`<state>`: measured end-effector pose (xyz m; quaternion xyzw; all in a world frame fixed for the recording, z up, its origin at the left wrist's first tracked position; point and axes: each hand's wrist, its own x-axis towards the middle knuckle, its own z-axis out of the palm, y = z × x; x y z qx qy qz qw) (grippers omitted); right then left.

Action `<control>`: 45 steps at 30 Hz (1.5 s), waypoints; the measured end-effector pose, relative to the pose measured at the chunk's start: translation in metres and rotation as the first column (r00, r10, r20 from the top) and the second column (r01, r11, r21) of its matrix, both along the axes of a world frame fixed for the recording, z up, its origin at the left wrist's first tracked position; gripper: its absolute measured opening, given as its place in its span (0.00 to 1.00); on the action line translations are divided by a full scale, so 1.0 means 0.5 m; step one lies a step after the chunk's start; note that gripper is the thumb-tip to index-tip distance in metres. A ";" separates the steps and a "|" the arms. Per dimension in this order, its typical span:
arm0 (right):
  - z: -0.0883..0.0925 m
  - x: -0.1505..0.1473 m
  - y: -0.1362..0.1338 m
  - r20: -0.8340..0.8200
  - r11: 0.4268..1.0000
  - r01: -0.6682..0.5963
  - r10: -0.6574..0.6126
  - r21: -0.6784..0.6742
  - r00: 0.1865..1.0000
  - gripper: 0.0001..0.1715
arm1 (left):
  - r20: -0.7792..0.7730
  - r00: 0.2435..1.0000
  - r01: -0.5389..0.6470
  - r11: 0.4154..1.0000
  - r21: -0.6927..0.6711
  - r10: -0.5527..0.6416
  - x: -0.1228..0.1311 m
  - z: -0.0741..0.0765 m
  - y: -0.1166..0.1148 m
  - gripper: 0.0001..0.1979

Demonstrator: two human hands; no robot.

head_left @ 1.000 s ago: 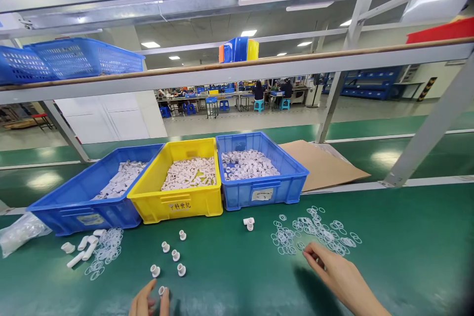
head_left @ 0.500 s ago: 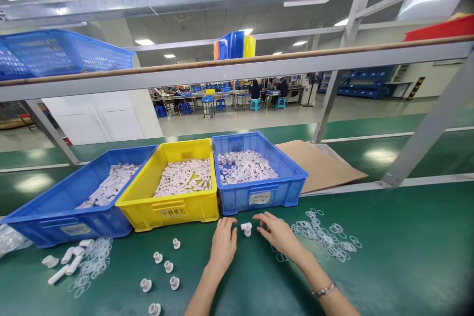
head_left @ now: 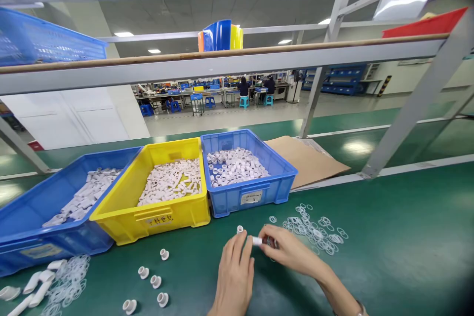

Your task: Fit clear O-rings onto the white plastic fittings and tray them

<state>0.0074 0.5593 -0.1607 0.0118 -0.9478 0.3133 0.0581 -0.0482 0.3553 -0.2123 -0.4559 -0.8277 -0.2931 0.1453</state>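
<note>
Head view's giving me a decent look from way over here: the white tube is sitting lower centre in the frame, between the two hands. Right hand is pinching its right end, thumb against fingers, so that grip's looking closed on it. Left hand is resting by the other end, but its knuckles are hiding the contact, so I can't tell if it's gripping anything. A small white fitting is peeking out just past the left fingertips. Tip-wise, I'd be holding the pinch light and close to the end, leaving the left fingers room, and steadying that palm low so it's not knocking the fitting. I'd also be lifting the right wrist, since loose clear rings are lying right behind it and probably snagging easily.
</note>
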 end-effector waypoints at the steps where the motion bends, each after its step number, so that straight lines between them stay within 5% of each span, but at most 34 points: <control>1: 0.010 0.013 -0.007 0.025 0.996 -0.057 0.059 -0.074 0.998 0.05 | -0.004 0.999 0.038 0.999 -0.006 -0.038 0.006 -0.011 0.005 0.24; 5: 0.010 0.022 0.011 0.043 0.965 -0.115 0.128 -0.235 0.991 0.12 | 0.237 0.967 0.072 0.993 0.098 -0.094 0.015 -0.058 0.017 0.18; 8: -0.034 0.001 0.076 -0.079 0.980 0.141 -0.153 -0.138 0.985 0.16 | 0.468 0.882 -0.017 0.987 0.161 -0.062 0.018 -0.077 0.017 0.18; 10: -0.070 -0.010 0.121 -0.180 0.940 0.337 -0.339 -0.042 0.923 0.16 | 0.546 0.836 -0.048 0.982 0.182 -0.061 0.021 -0.084 0.020 0.19; 13: -0.113 -0.019 0.156 -0.222 0.907 0.420 -0.404 0.027 0.887 0.15 | 0.588 0.804 -0.037 0.982 0.186 -0.081 0.023 -0.095 0.029 0.21; 20: -0.151 -0.041 0.128 -0.261 0.903 0.405 -0.360 0.145 0.896 0.11 | 0.610 0.768 0.035 0.963 0.266 -0.196 0.014 -0.115 0.045 0.21; 29: -0.162 -0.044 0.132 -0.237 0.902 0.405 -0.365 0.151 0.900 0.10 | 0.673 0.710 0.044 0.967 0.251 -0.207 0.012 -0.097 0.038 0.20; 35: -0.122 -0.028 0.099 -0.225 0.932 0.358 -0.339 0.047 0.913 0.11 | 0.770 0.612 -0.034 0.967 0.252 -0.179 0.002 -0.072 0.032 0.20; 38: -0.099 -0.015 0.062 -0.165 0.974 0.185 -0.205 -0.133 0.965 0.11 | 0.812 0.534 -0.056 0.948 0.314 -0.237 -0.003 -0.069 0.029 0.18; 45: -0.085 -0.003 -0.008 -0.018 0.931 -0.042 0.038 -0.362 0.999 0.10 | 0.820 0.457 -0.070 0.905 0.420 -0.345 -0.010 -0.078 0.028 0.20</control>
